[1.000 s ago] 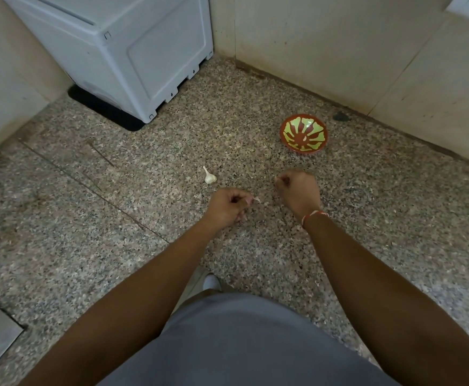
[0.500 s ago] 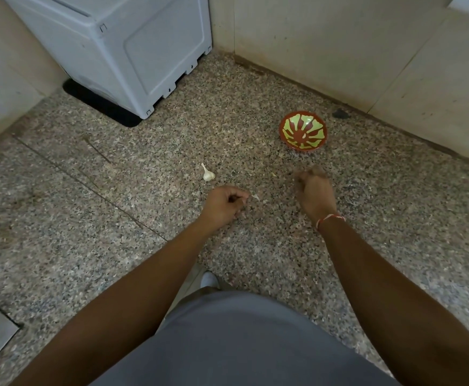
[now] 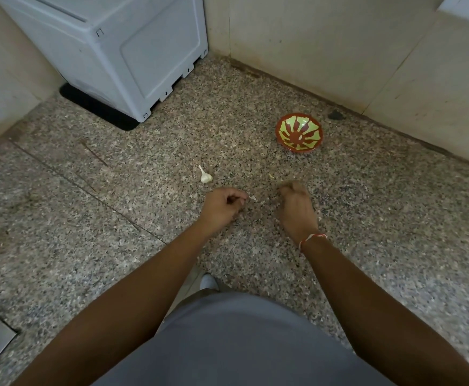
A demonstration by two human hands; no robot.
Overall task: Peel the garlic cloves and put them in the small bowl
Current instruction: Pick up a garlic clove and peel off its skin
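Hands at centre frame: left hand (image 3: 223, 203) pinches a garlic clove (image 3: 253, 198); right hand (image 3: 297, 203) curled, contents indiscernible. Bowl (image 3: 299, 132) upper right, well apart. Risk: small clove slipping from fingertips onto speckled floor (image 3: 144, 218).

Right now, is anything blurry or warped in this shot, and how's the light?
Head view: the right hand is smeared by motion blur at its fingertips, while the left hand, garlic bulb and small bowl are sharp; the wide lens bows the walls and the white appliance; light is dim and even, without glare.
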